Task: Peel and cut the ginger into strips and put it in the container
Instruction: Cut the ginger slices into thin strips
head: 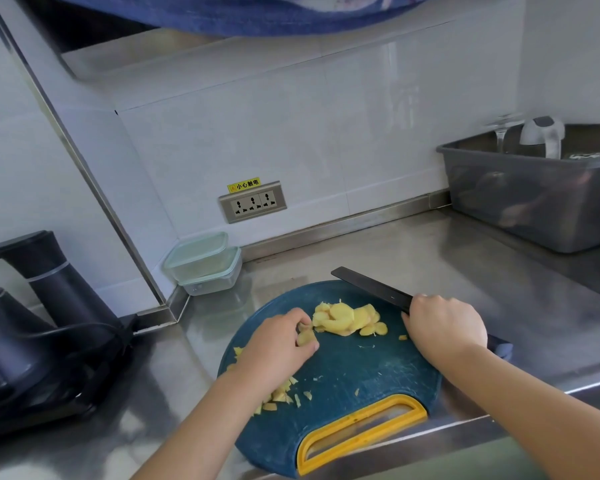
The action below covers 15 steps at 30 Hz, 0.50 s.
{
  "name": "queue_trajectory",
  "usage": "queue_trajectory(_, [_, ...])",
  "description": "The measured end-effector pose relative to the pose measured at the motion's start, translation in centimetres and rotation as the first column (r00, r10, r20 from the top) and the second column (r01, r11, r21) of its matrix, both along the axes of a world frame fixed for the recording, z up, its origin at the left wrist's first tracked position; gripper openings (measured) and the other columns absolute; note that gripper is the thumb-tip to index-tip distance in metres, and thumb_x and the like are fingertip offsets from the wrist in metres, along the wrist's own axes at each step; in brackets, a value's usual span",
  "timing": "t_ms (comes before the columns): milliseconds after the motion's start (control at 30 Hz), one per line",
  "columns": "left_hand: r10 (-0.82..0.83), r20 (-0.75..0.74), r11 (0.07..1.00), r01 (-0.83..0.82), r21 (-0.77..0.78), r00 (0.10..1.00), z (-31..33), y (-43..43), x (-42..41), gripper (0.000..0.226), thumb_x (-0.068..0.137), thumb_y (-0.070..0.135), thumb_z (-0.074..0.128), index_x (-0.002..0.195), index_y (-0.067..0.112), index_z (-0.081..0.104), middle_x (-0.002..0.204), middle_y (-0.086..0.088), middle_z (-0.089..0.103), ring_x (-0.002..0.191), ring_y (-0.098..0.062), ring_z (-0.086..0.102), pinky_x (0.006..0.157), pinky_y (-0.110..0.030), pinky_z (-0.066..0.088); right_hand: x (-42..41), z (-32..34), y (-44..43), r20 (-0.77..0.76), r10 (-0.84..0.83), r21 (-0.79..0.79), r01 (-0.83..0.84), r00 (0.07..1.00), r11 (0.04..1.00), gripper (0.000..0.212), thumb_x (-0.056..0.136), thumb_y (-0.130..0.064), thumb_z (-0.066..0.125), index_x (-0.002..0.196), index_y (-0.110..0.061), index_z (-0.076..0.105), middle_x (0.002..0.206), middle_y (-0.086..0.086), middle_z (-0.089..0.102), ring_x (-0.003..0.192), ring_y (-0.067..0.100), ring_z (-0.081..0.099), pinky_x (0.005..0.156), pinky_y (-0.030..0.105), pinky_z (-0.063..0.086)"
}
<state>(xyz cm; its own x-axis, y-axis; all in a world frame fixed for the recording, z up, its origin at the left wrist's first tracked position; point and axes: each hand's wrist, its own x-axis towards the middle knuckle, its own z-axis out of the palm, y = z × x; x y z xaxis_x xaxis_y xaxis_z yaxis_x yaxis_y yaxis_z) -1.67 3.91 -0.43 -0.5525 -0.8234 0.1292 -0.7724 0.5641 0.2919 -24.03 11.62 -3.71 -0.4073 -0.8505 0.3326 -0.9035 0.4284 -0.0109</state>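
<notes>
Two grips are sharing the work: the left grip (278, 344) is pinching a ginger piece (305, 337) just left of the sliced pile (347, 318) on the cutting board (343, 375), the right grip (445, 327) is closing round the knife (371, 289), so stacking slices flat before cutting is looking wisest.

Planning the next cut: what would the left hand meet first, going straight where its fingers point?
Likely the pile of ginger slices, just beyond the left hand and its pinched ginger piece; depth uncertain.
</notes>
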Motion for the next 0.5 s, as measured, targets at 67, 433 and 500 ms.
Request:
queue_trajectory(67, [-0.005, -0.022, 1.000, 0.005, 0.009, 1.000, -0.3, 0.0, -0.1, 0.022, 0.087, 0.038, 0.063, 0.106, 0.029, 0.058, 0.088, 0.008, 0.056, 0.077, -0.007, 0.055, 0.070, -0.025, 0.047, 0.0, 0.0, 0.0, 0.001, -0.001, -0.004, 0.001, 1.000, 1.000, 0.035, 0.103, -0.035, 0.031, 0.108, -0.016, 0.060, 0.099, -0.001, 0.067, 0.088, 0.021, 0.066, 0.060, 0.026, 0.039])
queue_trajectory(433, [0.038, -0.111, 0.998, -0.032, 0.062, 0.993, 1.4, -1.5, -0.9, 0.030, 0.088, 0.047, 0.060, 0.104, 0.022, 0.062, 0.097, 0.010, 0.063, 0.080, -0.005, 0.059, 0.060, -0.013, 0.040, -0.1, -0.1, 0.0, 0.026, 0.003, -0.007, -0.003, 1.000, 1.000, 0.035, 0.104, -0.034, 0.031, 0.107, -0.016, 0.060, 0.097, -0.002, 0.066, 0.086, 0.019, 0.065, 0.060, 0.025, 0.040])
queue_trajectory(500, [0.041, -0.153, 0.998, -0.033, 0.053, 0.987, 2.0, -2.5, -1.1, 0.021, 0.093, 0.034, 0.057, 0.109, 0.023, 0.064, 0.102, 0.008, 0.064, 0.081, -0.011, 0.062, 0.052, -0.011, 0.042, -0.2, -0.2, -0.1, 0.038, -0.002, -0.011, 0.003, 0.999, 1.000, 0.033, 0.103, -0.033, 0.031, 0.106, -0.016, 0.059, 0.096, -0.001, 0.066, 0.086, 0.020, 0.065, 0.060, 0.026, 0.041])
